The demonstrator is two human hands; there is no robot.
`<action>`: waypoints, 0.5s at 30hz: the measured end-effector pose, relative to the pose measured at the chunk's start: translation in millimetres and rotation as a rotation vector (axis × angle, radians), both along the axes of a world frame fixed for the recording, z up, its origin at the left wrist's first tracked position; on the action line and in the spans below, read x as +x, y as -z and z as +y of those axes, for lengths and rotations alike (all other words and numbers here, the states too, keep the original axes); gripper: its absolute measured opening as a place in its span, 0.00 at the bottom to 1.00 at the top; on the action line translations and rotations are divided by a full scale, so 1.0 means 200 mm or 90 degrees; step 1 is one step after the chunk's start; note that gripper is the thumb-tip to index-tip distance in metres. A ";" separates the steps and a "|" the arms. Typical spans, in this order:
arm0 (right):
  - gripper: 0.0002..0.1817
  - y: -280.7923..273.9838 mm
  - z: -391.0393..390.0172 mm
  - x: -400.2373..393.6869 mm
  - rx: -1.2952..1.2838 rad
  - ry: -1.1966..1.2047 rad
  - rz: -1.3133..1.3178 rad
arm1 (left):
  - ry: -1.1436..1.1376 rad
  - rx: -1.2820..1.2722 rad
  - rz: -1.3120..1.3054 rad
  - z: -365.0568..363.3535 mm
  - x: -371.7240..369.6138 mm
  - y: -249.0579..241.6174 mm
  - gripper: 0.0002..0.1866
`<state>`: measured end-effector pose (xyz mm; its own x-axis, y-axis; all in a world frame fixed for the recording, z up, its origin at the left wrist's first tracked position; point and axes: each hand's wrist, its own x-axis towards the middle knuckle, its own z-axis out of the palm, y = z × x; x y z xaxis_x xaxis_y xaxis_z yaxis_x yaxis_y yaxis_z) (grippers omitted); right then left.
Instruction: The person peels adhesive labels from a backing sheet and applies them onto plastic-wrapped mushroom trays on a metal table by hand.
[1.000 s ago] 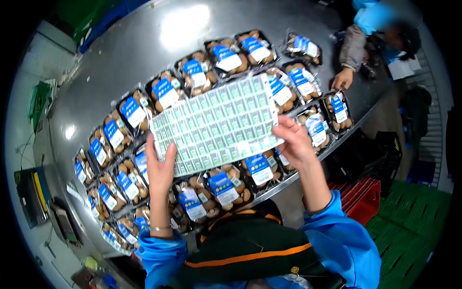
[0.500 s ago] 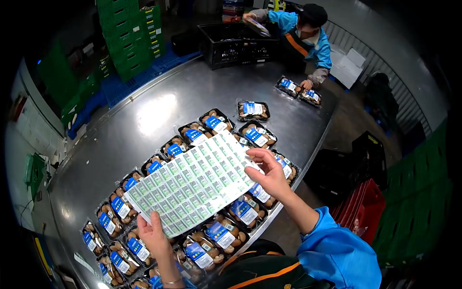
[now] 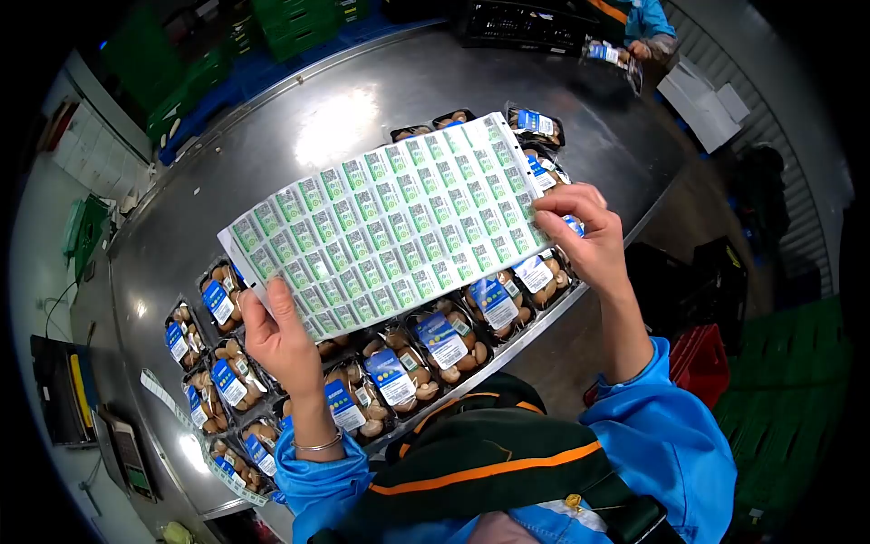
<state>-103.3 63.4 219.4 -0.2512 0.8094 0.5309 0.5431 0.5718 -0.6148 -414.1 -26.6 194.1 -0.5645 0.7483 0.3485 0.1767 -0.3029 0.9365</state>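
Observation:
A white sheet of green-and-white stickers (image 3: 390, 227), printed in rows with small square codes, is held up tilted above the table. My left hand (image 3: 283, 340) pinches its lower left corner between thumb and fingers. At the right edge, my right hand (image 3: 584, 231) has its thumb and fingertips closed on the sheet. Beneath and around it sit black trays of brown mushrooms (image 3: 399, 367), film-wrapped, with blue and white labels. The sheet hides several trays behind it.
A co-worker's hand (image 3: 640, 50) touches a mushroom tray at the metal table's (image 3: 263, 163) far right. A black crate (image 3: 526, 27) stands at the far edge. A strip of labels (image 3: 168, 394) lies at the left. Green crates (image 3: 290, 23) and a red crate (image 3: 698, 363) stand beyond the table.
The sheet has come nearer to me and higher in view, still in both hands. My view has tipped downward. The co-worker's arm has left the black crate.

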 end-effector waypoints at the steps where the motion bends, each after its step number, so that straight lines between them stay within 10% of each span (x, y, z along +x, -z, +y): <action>1: 0.11 -0.03 -0.02 -0.02 -0.111 -0.057 0.058 | 0.016 -0.007 -0.027 -0.01 0.00 -0.01 0.11; 4: 0.17 -0.07 -0.06 -0.04 -0.418 -0.249 0.223 | 0.034 0.002 -0.095 0.00 -0.03 0.03 0.13; 10: 0.16 -0.07 -0.10 -0.05 -0.417 -0.133 0.355 | 0.120 -0.108 0.014 -0.10 -0.04 -0.01 0.39; 15: 0.17 -0.14 -0.17 -0.04 -0.405 -0.140 0.284 | 0.160 -0.034 -0.056 -0.12 -0.15 0.05 0.32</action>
